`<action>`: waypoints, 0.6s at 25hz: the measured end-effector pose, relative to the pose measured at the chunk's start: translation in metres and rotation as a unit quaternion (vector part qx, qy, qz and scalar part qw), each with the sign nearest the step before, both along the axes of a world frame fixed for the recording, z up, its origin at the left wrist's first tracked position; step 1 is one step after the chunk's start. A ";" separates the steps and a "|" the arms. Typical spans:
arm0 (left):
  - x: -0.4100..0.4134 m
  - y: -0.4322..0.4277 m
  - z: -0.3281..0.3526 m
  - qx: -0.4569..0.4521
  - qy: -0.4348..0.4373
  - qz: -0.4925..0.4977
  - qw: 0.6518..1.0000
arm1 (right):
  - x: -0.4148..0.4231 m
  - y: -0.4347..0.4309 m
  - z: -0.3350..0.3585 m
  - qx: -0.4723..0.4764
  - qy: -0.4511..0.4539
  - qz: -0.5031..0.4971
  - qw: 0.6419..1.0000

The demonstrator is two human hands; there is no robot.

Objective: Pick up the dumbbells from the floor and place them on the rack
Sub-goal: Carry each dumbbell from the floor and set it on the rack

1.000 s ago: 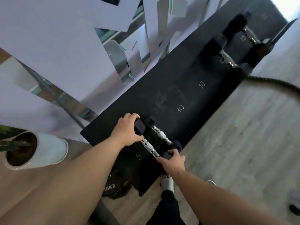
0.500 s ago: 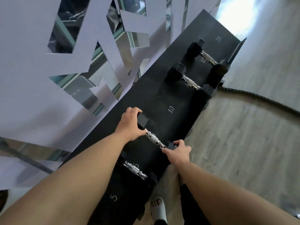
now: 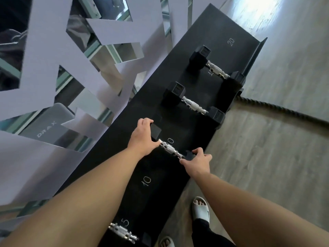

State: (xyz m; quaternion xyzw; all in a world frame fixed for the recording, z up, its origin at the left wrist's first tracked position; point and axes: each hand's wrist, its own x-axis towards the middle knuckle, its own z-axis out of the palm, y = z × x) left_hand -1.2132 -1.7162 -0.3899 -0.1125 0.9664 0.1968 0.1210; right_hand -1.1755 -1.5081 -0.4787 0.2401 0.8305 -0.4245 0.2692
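A long black rack point(image 3: 201, 125) with white weight numbers runs from lower left to upper right. Across its middle, by a "10" mark, lies a black hex dumbbell point(image 3: 169, 149) with a chrome handle. My left hand point(image 3: 143, 138) grips its far head and my right hand point(image 3: 196, 162) grips its near head at the rack's front edge. Two larger dumbbells rest further along, one point(image 3: 194, 104) just beyond my hands and another point(image 3: 215, 69) near the "20" mark. A small dumbbell point(image 3: 122, 232) lies at the "5" mark, partly hidden by my left forearm.
A thick black rope point(image 3: 277, 108) curves across the grey wood floor to the right of the rack. A mirrored wall with pale angular panels point(image 3: 53, 68) stands directly behind the rack. My feet in white slides point(image 3: 201, 209) stand at the rack's front edge.
Both hands carried the dumbbell along the rack from the "5" end up to a "10" mark. One small dumbbell stayed behind at "5". The view shifted along the rack.
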 end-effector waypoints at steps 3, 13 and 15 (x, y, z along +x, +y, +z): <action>-0.020 0.010 -0.012 0.009 -0.008 0.011 1.000 | -0.021 0.010 -0.008 0.007 0.006 -0.007 1.000; -0.028 -0.003 -0.023 -0.047 -0.137 -0.023 0.989 | -0.012 0.016 -0.022 0.056 0.018 0.098 0.993; -0.027 -0.005 -0.027 -0.037 -0.138 -0.028 0.989 | -0.010 0.014 -0.023 0.047 0.024 0.089 0.995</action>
